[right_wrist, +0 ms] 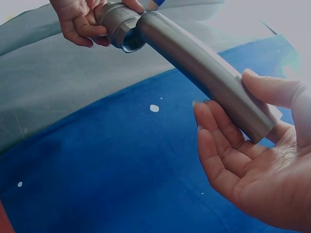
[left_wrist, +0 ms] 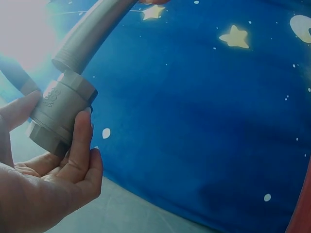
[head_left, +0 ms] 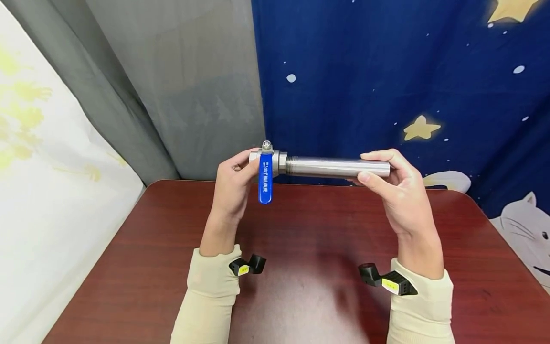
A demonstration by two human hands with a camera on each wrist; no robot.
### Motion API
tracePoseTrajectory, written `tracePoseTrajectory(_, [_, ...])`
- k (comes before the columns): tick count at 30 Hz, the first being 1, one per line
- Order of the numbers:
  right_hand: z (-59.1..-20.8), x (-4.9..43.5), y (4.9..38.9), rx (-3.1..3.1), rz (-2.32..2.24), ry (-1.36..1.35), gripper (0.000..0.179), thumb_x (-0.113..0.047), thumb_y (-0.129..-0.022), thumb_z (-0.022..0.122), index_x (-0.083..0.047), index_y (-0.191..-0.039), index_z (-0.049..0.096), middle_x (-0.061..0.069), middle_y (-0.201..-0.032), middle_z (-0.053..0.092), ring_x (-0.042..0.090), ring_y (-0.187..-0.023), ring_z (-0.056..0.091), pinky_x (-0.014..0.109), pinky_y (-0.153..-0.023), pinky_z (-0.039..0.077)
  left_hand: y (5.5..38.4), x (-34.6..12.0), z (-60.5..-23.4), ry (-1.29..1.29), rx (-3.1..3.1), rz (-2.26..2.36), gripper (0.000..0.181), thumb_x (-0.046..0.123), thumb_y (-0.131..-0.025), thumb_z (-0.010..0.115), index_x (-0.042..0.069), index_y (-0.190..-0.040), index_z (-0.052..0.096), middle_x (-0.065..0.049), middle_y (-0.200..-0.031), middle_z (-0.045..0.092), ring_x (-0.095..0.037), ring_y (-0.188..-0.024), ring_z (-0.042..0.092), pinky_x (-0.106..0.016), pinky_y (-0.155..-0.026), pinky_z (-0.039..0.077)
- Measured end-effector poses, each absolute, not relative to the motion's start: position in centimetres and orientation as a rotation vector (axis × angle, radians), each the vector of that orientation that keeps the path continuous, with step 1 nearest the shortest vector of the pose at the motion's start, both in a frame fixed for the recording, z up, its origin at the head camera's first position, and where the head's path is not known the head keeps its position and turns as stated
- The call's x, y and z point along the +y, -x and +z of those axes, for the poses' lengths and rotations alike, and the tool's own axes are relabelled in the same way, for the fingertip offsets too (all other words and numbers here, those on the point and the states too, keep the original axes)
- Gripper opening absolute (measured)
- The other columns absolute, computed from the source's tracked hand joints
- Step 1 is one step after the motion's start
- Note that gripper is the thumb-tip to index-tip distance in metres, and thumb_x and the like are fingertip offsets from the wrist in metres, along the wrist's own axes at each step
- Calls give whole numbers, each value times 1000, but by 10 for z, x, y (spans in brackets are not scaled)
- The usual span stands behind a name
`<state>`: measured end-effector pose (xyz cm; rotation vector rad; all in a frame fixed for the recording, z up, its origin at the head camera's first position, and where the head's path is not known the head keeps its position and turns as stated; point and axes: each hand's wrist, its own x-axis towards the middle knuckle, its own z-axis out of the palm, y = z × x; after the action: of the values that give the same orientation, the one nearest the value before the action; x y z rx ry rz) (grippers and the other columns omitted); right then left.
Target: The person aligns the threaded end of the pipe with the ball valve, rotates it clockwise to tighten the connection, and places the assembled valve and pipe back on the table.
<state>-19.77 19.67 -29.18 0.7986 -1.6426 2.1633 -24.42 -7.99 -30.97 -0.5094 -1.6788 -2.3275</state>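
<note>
While the left hand [head_left: 234,184] grips a blue-levered steel valve [left_wrist: 60,110], the right hand [head_left: 406,196] holds a silver steel pipe [head_left: 331,167]. Its threaded end [right_wrist: 147,22] lies outside the valve's port [right_wrist: 131,42].

Cream long sleeves, with a small black device at each cuff.
The left sleeve [head_left: 206,306] creases below its cuff, where the left hand [head_left: 232,186] emerges bare; on that sleeve's inner edge sits an angular black block [head_left: 234,266] with a yellow label [head_left: 243,270] and a rounded black piece [head_left: 257,263]. Well to the right of the left sleeve, the right sleeve [head_left: 423,310] carries a similar black device [head_left: 404,282], its yellow label's print too small to read.
</note>
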Motion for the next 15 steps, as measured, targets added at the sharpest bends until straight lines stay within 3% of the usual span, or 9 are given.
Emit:
tracePoseTrajectory(11, [-290, 197, 192, -1670, 2093, -746, 35, 23, -81, 60, 6, -111, 65, 10, -95, 66, 16, -83, 63, 21, -72, 53, 238, -78, -309, 544, -1626, -2408, 29, 9, -95, 58, -11, -117, 62, -8, -90, 68, -19, -67, 66, -21, -58, 49])
tracePoseTrajectory(15, [-289, 199, 190, -1659, 2077, -727, 35, 25, -79, 60, 8, -109, 65, 10, -95, 66, 17, -82, 63, 22, -71, 53, 239, -76, -308, 576, -1638, -2401, 25, 10, -95, 60, -5, -114, 66, -11, -95, 66, -23, -71, 65, -25, -64, 53])
